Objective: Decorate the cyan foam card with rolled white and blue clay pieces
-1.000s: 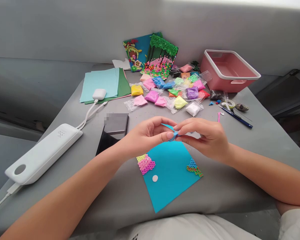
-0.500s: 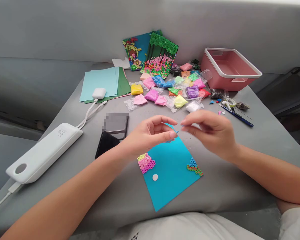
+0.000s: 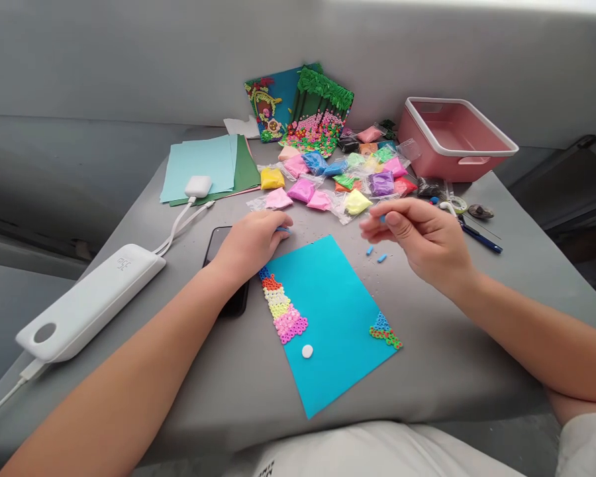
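My left hand (image 3: 253, 242) rests by the phone (image 3: 237, 301) with its fingers closed on a blue clay piece (image 3: 283, 229). Above the table right of the card, my right hand (image 3: 420, 238) pinches a small bit of blue clay (image 3: 383, 218) between thumb and fingers. Two short blue clay pieces (image 3: 382, 258) lie on the table below it. Between my hands is a bright blue card (image 3: 340, 311). Coloured clay rings (image 3: 281, 303) run down its left edge. Blue and green rings (image 3: 385, 331) fill its right corner, and a white disc (image 3: 306, 351) sits near the lower left.
Bagged coloured clay (image 3: 322, 182) spreads across the back, before two decorated cards (image 3: 318, 93). A pink basket (image 3: 457, 149) stands at back right, with a dark blue pen-like tool (image 3: 481, 238) nearby. Coloured sheets (image 3: 198, 165) and a white power bank (image 3: 97, 298) with cables lie left.
My hands have moved apart. The left went leftward and down to the phone, uncovering the card's top; the right shifted slightly right. Two blue clay pieces now show on the table.
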`<state>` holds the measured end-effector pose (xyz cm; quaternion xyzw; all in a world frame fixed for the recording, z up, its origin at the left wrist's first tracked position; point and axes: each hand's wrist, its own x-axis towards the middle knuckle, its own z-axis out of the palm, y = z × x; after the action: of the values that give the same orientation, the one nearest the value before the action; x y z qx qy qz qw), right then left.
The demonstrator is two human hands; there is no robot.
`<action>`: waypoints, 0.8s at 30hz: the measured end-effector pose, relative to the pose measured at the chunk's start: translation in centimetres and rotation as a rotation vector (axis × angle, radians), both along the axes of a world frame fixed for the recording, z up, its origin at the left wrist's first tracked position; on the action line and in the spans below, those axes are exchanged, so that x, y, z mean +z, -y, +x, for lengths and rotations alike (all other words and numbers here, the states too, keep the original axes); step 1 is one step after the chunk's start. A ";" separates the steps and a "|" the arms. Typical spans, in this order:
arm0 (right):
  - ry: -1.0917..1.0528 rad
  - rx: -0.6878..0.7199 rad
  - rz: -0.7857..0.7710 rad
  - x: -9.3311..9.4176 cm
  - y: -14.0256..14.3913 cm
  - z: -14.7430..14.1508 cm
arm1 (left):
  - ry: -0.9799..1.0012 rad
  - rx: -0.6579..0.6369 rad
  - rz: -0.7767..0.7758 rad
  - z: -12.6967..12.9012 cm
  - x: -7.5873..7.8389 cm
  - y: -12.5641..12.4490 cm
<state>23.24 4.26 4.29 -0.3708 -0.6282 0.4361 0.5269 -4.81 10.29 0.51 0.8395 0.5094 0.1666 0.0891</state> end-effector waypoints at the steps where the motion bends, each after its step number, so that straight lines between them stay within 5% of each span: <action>1: 0.011 0.017 -0.020 0.0 0.0 0.0 | -0.008 -0.007 -0.006 0.1 -0.1 0.0; 17: 0.074 0.079 -0.057 0.0 0.6 0.2 | 0.182 -0.094 0.209 2.3 1.6 2.8; 24: 0.215 0.076 -0.033 0.7 0.0 0.2 | 0.531 -0.061 0.012 4.6 4.4 5.5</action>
<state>23.41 4.29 5.00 -0.4000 -0.6876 0.4236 0.4333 -0.22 4.77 4.94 0.7819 0.4415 0.3812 0.2199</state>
